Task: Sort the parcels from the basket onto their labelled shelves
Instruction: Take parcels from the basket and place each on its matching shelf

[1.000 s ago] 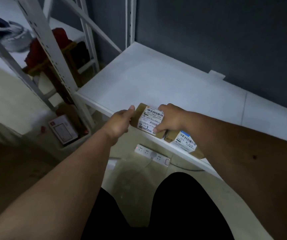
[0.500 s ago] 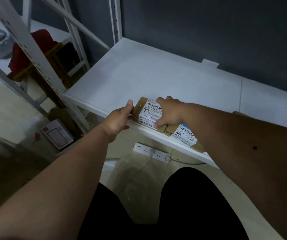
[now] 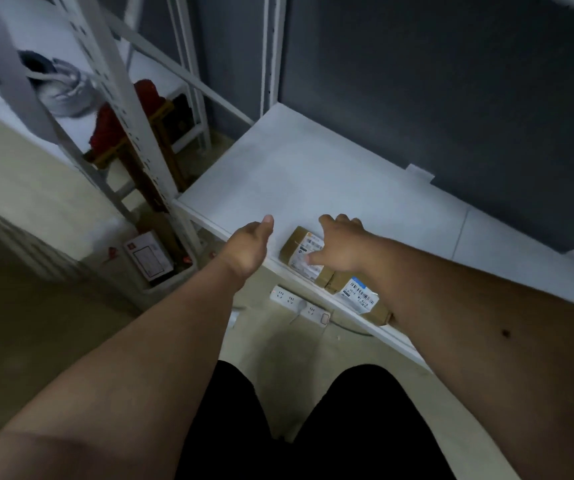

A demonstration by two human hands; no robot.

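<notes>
Far left of the hands: a white rack upright (image 3: pixel 119 109) with punched holes; behind it a grey bundle (image 3: pixel 60 88) and something red (image 3: pixel 122 123) on a neighbouring shelf, too blurred to name.
Low left, on the floor: a white box with a red-edged label (image 3: pixel 148 258), well apart from the left hand.
Left hand (image 3: pixel 249 245): over the front lip of the white shelf (image 3: pixel 313 174), just left of the parcel and apart from it; thumb out, fingers loosely bent, gripping nothing.
Parcel (image 3: pixel 304 254): a small brown carton with a white printed label, lying flat on the shelf at its front edge, between the two hands.
Right hand (image 3: pixel 339 242): fingers spread, resting on the parcel's top and right side; whether it presses or only touches, I cannot tell.
Under the right forearm: a second parcel (image 3: pixel 360 297) with a barcode label, touching the first end to end along the same edge.
Below the hands: a white power strip (image 3: pixel 301 304) on the floor.
Handling: likely light and stiff, the cardboard giving fair grip; best taken across the short sides or pushed flat from the front.
In the way: nothing behind the parcel; the shelf runs bare to the dark wall. The basket is not in view.
</notes>
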